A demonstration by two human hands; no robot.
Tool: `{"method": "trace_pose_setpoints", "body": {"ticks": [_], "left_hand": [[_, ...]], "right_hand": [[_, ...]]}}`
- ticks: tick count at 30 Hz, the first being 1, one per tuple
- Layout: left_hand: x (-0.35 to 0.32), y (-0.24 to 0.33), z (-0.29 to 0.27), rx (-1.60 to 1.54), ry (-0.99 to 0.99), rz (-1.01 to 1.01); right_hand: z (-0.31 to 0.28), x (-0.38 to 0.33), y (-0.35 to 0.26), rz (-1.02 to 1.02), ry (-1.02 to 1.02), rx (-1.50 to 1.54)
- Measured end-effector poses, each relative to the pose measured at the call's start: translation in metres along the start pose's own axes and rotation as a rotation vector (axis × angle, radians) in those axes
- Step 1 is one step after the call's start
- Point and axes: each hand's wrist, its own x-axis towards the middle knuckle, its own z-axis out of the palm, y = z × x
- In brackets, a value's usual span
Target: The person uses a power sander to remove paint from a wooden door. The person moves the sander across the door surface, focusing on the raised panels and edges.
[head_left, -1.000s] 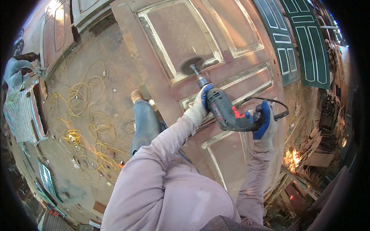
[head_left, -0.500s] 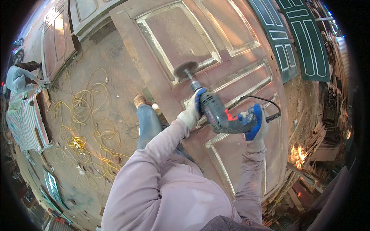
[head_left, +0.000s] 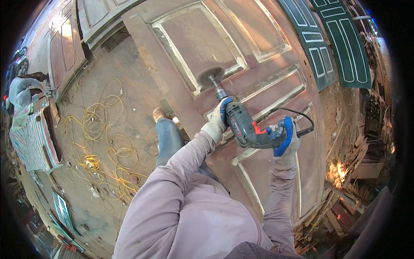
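A dark grey power drill (head_left: 242,125) with a red switch spans both my gloved hands. My left hand (head_left: 219,116) wraps round its front, just behind the chuck. Closed on the rear handle is my right hand (head_left: 286,137), its glove white and blue. A round sanding disc (head_left: 211,77) on the drill's shaft lies against the brown panelled door (head_left: 189,93), at the lower corner of a panel with pale, worn moulding. The disc looks smeared, as if spinning. From the handle a black cord loops off to the right over the door.
Yellow cables (head_left: 92,162) lie tangled on the floor at left. Another person (head_left: 26,93) bends beside a striped sheet (head_left: 36,140) at far left. Green doors (head_left: 345,47) lie at upper right, scrap wood (head_left: 345,190) at right with a small fire (head_left: 336,172).
The disc and drill front have shifted very slightly to the right along the moulding. Both hands keep their grip on the drill. The view has turned a little.
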Motion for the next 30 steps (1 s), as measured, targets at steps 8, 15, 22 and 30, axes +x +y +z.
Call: {"method": "trace_pose_setpoints", "body": {"ticks": [8,15,22,30], "left_hand": [[-0.008,0.0,-0.018,-0.051,0.135,0.012],[0.002,-0.002,-0.015,0.017,0.102,0.032],[-0.036,0.018,-0.029,0.027,0.162,-0.011],[-0.046,0.04,-0.048,0.201,0.189,-0.09]], "right_hand": [[-0.009,-0.003,0.004,-0.16,-0.14,-0.398],[-0.01,-0.001,0.004,0.046,0.013,-0.065],[0.008,-0.039,0.021,0.046,0.051,-0.099],[0.02,-0.076,0.052,0.038,0.211,0.117]]}}
